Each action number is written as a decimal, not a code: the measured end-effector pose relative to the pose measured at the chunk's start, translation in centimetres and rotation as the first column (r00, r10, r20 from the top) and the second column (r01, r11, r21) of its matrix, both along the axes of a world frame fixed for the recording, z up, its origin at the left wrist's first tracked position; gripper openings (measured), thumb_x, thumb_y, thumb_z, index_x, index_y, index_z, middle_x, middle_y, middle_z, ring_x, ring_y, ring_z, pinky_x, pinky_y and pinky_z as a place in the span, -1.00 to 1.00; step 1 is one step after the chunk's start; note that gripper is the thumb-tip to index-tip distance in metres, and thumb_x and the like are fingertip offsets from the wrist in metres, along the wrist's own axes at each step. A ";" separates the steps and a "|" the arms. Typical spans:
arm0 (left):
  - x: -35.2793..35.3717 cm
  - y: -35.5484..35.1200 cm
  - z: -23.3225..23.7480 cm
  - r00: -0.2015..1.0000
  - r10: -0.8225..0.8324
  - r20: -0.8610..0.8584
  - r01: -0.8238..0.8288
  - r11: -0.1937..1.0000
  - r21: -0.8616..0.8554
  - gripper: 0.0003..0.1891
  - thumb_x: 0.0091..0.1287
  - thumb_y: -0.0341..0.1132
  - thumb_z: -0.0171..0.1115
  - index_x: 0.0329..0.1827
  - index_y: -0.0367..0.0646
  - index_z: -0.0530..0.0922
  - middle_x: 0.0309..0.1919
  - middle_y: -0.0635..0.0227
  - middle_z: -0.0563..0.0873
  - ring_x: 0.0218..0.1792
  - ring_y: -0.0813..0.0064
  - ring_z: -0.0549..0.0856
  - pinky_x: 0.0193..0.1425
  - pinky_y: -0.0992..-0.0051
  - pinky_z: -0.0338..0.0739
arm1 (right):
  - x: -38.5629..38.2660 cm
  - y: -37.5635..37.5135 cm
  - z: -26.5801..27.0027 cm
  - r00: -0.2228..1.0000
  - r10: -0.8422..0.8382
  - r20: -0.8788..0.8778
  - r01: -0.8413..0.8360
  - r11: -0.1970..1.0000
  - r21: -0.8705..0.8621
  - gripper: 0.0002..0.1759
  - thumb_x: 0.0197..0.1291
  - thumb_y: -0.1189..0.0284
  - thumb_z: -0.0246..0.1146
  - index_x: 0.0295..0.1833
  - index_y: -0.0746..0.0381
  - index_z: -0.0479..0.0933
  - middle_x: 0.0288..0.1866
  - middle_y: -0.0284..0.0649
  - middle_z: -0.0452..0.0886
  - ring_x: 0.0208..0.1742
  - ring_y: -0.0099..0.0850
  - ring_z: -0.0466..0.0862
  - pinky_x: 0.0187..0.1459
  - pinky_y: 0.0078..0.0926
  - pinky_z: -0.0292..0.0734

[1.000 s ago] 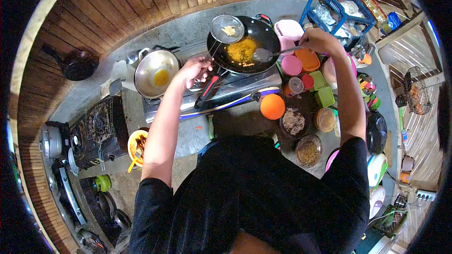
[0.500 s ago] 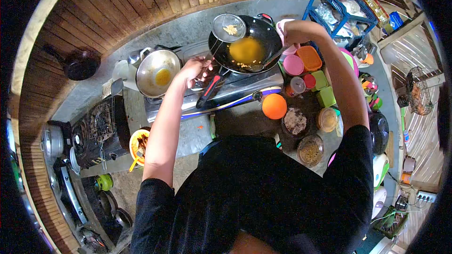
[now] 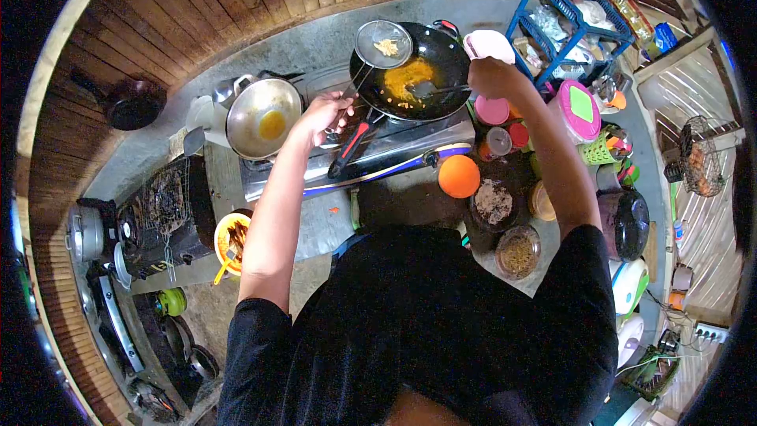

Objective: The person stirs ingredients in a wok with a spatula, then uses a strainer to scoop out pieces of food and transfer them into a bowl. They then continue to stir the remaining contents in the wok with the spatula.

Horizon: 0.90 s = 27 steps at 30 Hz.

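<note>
My left hand (image 3: 325,117) is closed around the handle of a wire mesh strainer (image 3: 377,35), which is held over the left side of a black wok (image 3: 451,51). Small pale fried pieces (image 3: 386,48) lie in the mesh. From the right, my right hand (image 3: 492,77) grips a spatula (image 3: 424,90) whose blade rests in the wok. Orange-yellow oil with small bits (image 3: 404,77) covers the wok's bottom. The wok's red and black handle (image 3: 352,148) points toward me.
A metal pan (image 3: 246,114) with a little oil stands left on the stove (image 3: 378,154). Right of it are an orange ball-like item (image 3: 459,177), bowls of crumbly food (image 3: 494,203) and a pink-lidded tub (image 3: 579,110). A blue rack (image 3: 579,35) stands behind.
My right hand has come lower and slightly inward, bringing the spatula's blade from the wok's right side toward its middle. The strainer stays nearly in place.
</note>
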<state>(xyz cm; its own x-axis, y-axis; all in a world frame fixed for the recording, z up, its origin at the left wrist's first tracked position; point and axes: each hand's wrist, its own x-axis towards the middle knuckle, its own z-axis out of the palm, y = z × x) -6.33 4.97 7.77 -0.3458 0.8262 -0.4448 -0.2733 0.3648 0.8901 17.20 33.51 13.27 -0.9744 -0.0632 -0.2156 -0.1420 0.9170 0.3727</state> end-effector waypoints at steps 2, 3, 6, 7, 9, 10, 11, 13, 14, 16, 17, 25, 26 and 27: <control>0.1 0.0 0.1 1.000 0.008 0.019 -0.008 1.000 0.004 -0.88 0.43 -0.34 0.10 -0.05 -0.11 0.49 -0.49 0.52 0.56 -0.66 0.69 0.44 -0.65 0.62 0.30 | 0.1 0.0 -2.3 0.972 -0.174 -0.159 0.158 0.982 -0.107 -0.87 -0.16 0.50 0.24 -0.54 0.34 0.64 -0.53 0.02 0.65 -0.49 -0.15 0.70 -0.39 -0.28 0.62; 0.1 0.0 0.1 0.999 0.021 0.027 -0.021 1.000 -0.002 -0.87 0.42 -0.34 0.10 -0.04 -0.11 0.49 -0.50 0.52 0.55 -0.65 0.68 0.44 -0.64 0.62 0.30 | 0.1 0.5 -3.6 0.972 -0.173 -0.159 0.157 0.982 -0.107 -0.87 -0.16 0.50 0.24 -0.54 0.34 0.64 -0.53 0.02 0.65 -0.49 -0.15 0.70 -0.39 -0.28 0.62; 0.3 -0.1 0.5 0.998 0.042 0.046 -0.042 0.999 -0.002 -0.87 0.42 -0.35 0.09 -0.03 -0.10 0.49 -0.51 0.53 0.54 -0.65 0.68 0.43 -0.64 0.62 0.29 | -0.6 1.5 -6.4 0.954 -0.255 -0.159 0.230 0.960 -0.163 -0.85 -0.09 0.47 0.22 -0.52 0.32 0.64 -0.51 0.05 0.65 -0.45 -0.10 0.70 -0.31 -0.20 0.62; 0.4 -0.3 0.6 0.997 0.048 0.057 -0.049 0.999 0.003 -0.87 0.41 -0.36 0.09 -0.03 -0.10 0.49 -0.51 0.53 0.54 -0.64 0.69 0.43 -0.64 0.62 0.28 | -0.7 1.1 -6.9 0.908 -0.366 -0.204 0.317 0.919 -0.235 -0.84 -0.05 0.47 0.20 -0.51 0.32 0.63 -0.49 0.08 0.64 -0.42 -0.07 0.70 -0.28 -0.16 0.61; 0.3 -0.5 0.7 0.996 0.051 0.067 -0.052 0.999 0.010 -0.87 0.41 -0.36 0.08 -0.04 -0.10 0.49 -0.51 0.53 0.54 -0.64 0.69 0.43 -0.63 0.62 0.28 | -0.8 0.3 -6.9 0.849 -0.469 -0.243 0.391 0.867 -0.308 -0.82 -0.01 0.46 0.18 -0.50 0.32 0.63 -0.47 0.10 0.64 -0.39 -0.04 0.71 -0.25 -0.12 0.60; 0.2 -0.6 0.7 0.995 0.051 0.081 -0.052 0.999 0.015 -0.88 0.41 -0.36 0.07 -0.05 -0.09 0.49 -0.52 0.53 0.54 -0.63 0.69 0.43 -0.63 0.62 0.28 | -0.8 -0.3 -6.6 0.892 -0.411 -0.190 0.357 0.896 -0.263 -0.82 0.02 0.46 0.18 -0.47 0.32 0.63 -0.44 0.10 0.65 -0.35 -0.03 0.71 -0.23 -0.10 0.60; 0.1 -0.6 0.7 0.995 0.054 0.080 -0.055 0.998 0.017 -0.88 0.41 -0.36 0.07 -0.05 -0.09 0.49 -0.52 0.53 0.54 -0.63 0.69 0.43 -0.63 0.62 0.28 | -0.7 -0.7 -6.2 0.927 -0.351 -0.134 0.317 0.922 -0.220 -0.82 0.06 0.46 0.17 -0.45 0.32 0.62 -0.42 0.10 0.65 -0.31 -0.01 0.71 -0.22 -0.08 0.59; -0.1 -0.8 0.4 0.995 0.048 0.087 -0.051 0.998 0.026 -0.88 0.41 -0.37 0.06 -0.05 -0.09 0.49 -0.52 0.53 0.54 -0.64 0.68 0.43 -0.63 0.62 0.28 | -0.7 -0.8 -7.4 0.881 -0.434 -0.186 0.349 0.865 -0.361 -0.81 0.08 0.44 0.17 -0.42 0.33 0.62 -0.38 0.10 0.66 -0.27 0.00 0.71 -0.20 -0.08 0.59; -0.2 -0.9 0.3 0.995 0.049 0.086 -0.052 0.998 0.028 -0.88 0.41 -0.37 0.06 -0.05 -0.09 0.49 -0.52 0.53 0.54 -0.64 0.68 0.43 -0.63 0.62 0.28 | -0.7 -0.7 -8.0 0.824 -0.521 -0.221 0.364 0.788 -0.497 -0.80 0.11 0.42 0.18 -0.38 0.34 0.62 -0.34 0.11 0.67 -0.24 0.01 0.70 -0.18 -0.09 0.58; -0.4 -1.1 0.2 0.993 0.051 0.102 -0.054 0.998 0.024 -0.88 0.40 -0.37 0.06 -0.06 -0.09 0.50 -0.52 0.52 0.55 -0.64 0.68 0.44 -0.63 0.62 0.28 | -0.3 -1.0 -8.3 0.785 -0.578 -0.222 0.372 0.726 -0.578 -0.79 0.13 0.41 0.20 -0.34 0.34 0.63 -0.32 0.11 0.67 -0.22 0.01 0.70 -0.16 -0.11 0.58; -0.4 -1.2 0.2 0.993 0.055 0.102 -0.057 0.998 0.024 -0.88 0.40 -0.37 0.06 -0.06 -0.09 0.50 -0.52 0.52 0.55 -0.64 0.68 0.44 -0.63 0.62 0.28 | -0.3 -1.1 -8.4 0.743 -0.634 -0.213 0.373 0.656 -0.656 -0.78 0.15 0.39 0.21 -0.30 0.34 0.64 -0.31 0.12 0.67 -0.20 0.00 0.70 -0.14 -0.12 0.57; -0.5 -1.5 0.3 0.992 0.080 0.094 -0.082 0.996 0.024 -0.93 0.37 -0.38 0.10 -0.13 -0.11 0.46 -0.53 0.50 0.56 -0.63 0.67 0.45 -0.64 0.61 0.28 | 1.4 2.4 -8.4 0.741 -0.564 -0.363 0.327 0.776 -0.539 -0.80 0.21 0.34 0.20 -0.24 0.24 0.64 -0.36 0.00 0.68 -0.28 -0.05 0.71 -0.23 -0.15 0.58; -0.5 -1.5 0.3 0.993 0.077 0.095 -0.079 0.997 0.024 -0.93 0.37 -0.38 0.10 -0.13 -0.11 0.46 -0.53 0.50 0.56 -0.63 0.67 0.45 -0.64 0.61 0.28 | 1.7 2.3 -6.7 0.791 -0.557 -0.254 0.390 0.778 -0.493 -0.73 0.24 0.34 0.22 -0.07 0.28 0.65 -0.30 0.05 0.69 -0.22 -0.05 0.72 -0.16 -0.18 0.58; -0.4 -1.6 0.3 0.992 0.084 0.097 -0.087 0.996 0.024 -0.93 0.37 -0.39 0.11 -0.14 -0.12 0.46 -0.53 0.49 0.55 -0.63 0.67 0.45 -0.64 0.60 0.28 | 2.2 2.0 -5.7 0.703 -0.680 -0.208 0.398 0.619 -0.676 -0.73 0.27 0.35 0.19 -0.03 0.26 0.65 -0.30 0.04 0.69 -0.25 -0.08 0.72 -0.21 -0.18 0.58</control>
<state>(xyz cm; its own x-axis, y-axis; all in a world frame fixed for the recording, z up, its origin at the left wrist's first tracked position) -6.77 3.39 8.10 -0.3726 0.8080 -0.4563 -0.3871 0.3116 0.8678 19.37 35.49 7.60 -0.8373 0.5386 0.0935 0.4851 0.8109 -0.3275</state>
